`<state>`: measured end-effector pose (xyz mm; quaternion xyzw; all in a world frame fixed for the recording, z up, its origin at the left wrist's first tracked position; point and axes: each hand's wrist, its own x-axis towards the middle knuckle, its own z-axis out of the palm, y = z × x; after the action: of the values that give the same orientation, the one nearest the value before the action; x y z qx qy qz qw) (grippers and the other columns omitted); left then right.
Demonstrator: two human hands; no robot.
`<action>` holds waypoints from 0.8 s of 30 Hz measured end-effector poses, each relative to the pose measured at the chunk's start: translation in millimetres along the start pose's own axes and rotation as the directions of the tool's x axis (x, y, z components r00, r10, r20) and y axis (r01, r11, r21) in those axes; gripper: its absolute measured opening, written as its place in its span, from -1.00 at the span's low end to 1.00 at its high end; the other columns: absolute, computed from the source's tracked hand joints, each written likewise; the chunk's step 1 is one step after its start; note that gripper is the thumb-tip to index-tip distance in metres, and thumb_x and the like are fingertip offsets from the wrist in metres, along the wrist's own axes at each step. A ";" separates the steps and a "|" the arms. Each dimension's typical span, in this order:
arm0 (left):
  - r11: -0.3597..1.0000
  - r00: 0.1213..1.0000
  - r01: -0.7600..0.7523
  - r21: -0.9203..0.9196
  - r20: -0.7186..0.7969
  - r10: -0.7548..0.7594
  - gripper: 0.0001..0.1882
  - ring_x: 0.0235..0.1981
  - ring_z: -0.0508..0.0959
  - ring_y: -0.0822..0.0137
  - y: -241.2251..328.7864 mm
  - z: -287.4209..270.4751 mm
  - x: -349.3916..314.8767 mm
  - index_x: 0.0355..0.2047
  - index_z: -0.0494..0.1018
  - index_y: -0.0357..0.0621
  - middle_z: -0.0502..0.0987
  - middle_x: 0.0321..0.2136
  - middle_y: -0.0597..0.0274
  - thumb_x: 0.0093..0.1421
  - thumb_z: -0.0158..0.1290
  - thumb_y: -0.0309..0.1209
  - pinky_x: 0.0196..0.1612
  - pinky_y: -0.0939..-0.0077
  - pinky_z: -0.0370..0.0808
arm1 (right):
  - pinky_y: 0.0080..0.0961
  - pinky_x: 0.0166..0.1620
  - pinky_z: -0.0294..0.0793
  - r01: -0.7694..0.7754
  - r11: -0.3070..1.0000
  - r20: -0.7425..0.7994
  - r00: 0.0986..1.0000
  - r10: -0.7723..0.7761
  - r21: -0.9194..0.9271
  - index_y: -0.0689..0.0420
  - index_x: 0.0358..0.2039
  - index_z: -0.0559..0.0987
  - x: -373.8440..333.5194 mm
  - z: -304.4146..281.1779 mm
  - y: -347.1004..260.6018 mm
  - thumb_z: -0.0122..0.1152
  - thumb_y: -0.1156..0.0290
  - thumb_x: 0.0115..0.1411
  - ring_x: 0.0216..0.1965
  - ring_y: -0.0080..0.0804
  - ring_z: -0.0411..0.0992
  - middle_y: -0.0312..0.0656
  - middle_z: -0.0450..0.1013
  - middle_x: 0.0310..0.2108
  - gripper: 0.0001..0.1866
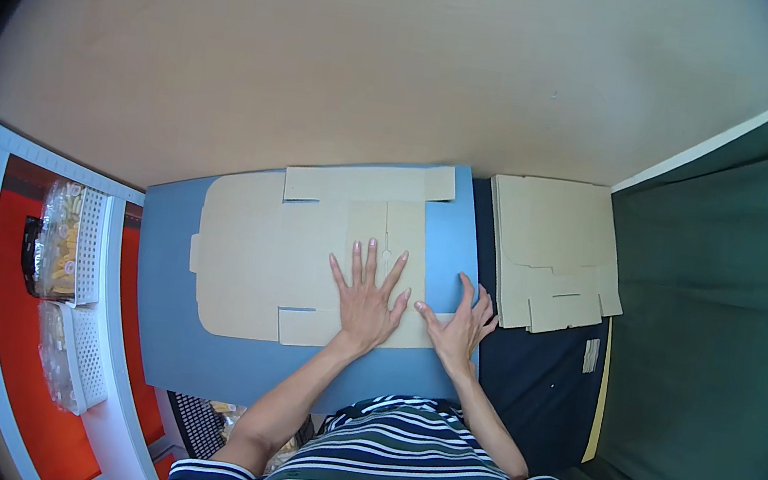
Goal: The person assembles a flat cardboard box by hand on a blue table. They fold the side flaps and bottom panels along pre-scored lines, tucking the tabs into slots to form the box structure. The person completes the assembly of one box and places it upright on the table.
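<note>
A flat, unfolded brown cardboard box blank (pixel 244 255) with rounded left corners, slots and side flaps lies on a blue-grey tabletop (pixel 163 307). My left hand (pixel 367 304) rests palm down on its right part, fingers spread, just below a small slit. Beside it, at the blank's right edge, is my right hand (pixel 459 334). Its thumb points left to the cardboard edge, and the curved fingers stand apart over the tabletop's right side. I see nothing held in it; whether the thumb presses on the cardboard is hard to tell.
On a dark cloth surface to the right sits a stack of cardboard blanks (pixel 553 226). A dark green curtain (pixel 721 287) hangs beyond it. At left, a shelf carries white perforated baskets (pixel 90 248) with bagged items. A pale wall (pixel 379 63) rises behind the table.
</note>
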<state>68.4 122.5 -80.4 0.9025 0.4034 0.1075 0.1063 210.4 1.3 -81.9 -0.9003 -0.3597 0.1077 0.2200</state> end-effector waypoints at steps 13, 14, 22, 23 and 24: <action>0.999 0.994 0.032 -0.022 0.106 -0.029 -0.26 0.64 -0.20 -0.39 -0.6 -3.5 7.0 0.60 0.21 0.34 -0.07 0.63 -0.27 0.45 -0.01 0.08 0.48 -0.70 -0.48 | 0.76 0.37 -0.37 -0.060 0.998 -0.023 0.998 0.061 0.036 0.11 0.29 0.37 36.9 15.7 -29.8 0.46 -0.14 0.28 0.53 0.50 -0.16 0.36 0.09 0.38 -0.21; 0.999 0.992 0.037 -0.014 0.118 -0.035 -0.26 0.64 -0.21 -0.39 -3.1 -4.1 5.2 0.60 0.21 0.34 -0.07 0.63 -0.27 0.45 -0.01 0.08 0.48 -0.70 -0.48 | 0.77 0.36 -0.37 -0.058 0.997 -0.037 0.998 0.060 0.049 0.12 0.27 0.38 40.7 16.9 -33.3 0.46 -0.12 0.29 0.53 0.50 -0.16 0.36 0.09 0.38 -0.23; 0.998 0.990 0.046 -0.035 0.135 -0.041 -0.25 0.64 -0.24 -0.37 -3.1 -3.4 7.1 0.60 0.19 0.37 -0.10 0.63 -0.26 0.44 -0.01 0.10 0.47 -0.72 -0.48 | 0.82 0.31 -0.28 -0.118 0.986 -0.046 0.991 0.125 0.119 0.10 0.05 0.33 107.9 40.8 -49.5 0.47 -0.14 0.28 0.49 0.48 -0.11 0.28 0.15 0.26 -0.31; 0.998 0.991 0.047 -0.037 0.131 -0.041 -0.25 0.64 -0.24 -0.37 -3.4 -3.7 8.4 0.61 0.19 0.38 -0.11 0.63 -0.26 0.44 -0.01 0.10 0.47 -0.72 -0.48 | 0.82 0.31 -0.26 -0.114 0.986 -0.048 0.992 0.121 0.119 0.11 0.05 0.33 118.8 41.7 -52.3 0.48 -0.13 0.27 0.48 0.47 -0.09 0.27 0.16 0.24 -0.30; 0.998 0.990 0.046 -0.038 0.133 -0.041 -0.24 0.64 -0.24 -0.37 -2.7 -3.4 6.9 0.61 0.19 0.38 -0.11 0.63 -0.26 0.44 -0.01 0.10 0.47 -0.73 -0.48 | 0.82 0.30 -0.24 -0.114 0.986 -0.046 0.992 0.121 0.118 0.12 0.05 0.33 127.7 43.2 -53.2 0.49 -0.13 0.26 0.47 0.46 -0.07 0.26 0.18 0.22 -0.29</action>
<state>70.0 129.8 -77.1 0.8961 0.4128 0.0535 0.1538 254.9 138.1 -99.3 -0.9083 -0.2931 0.1171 0.2745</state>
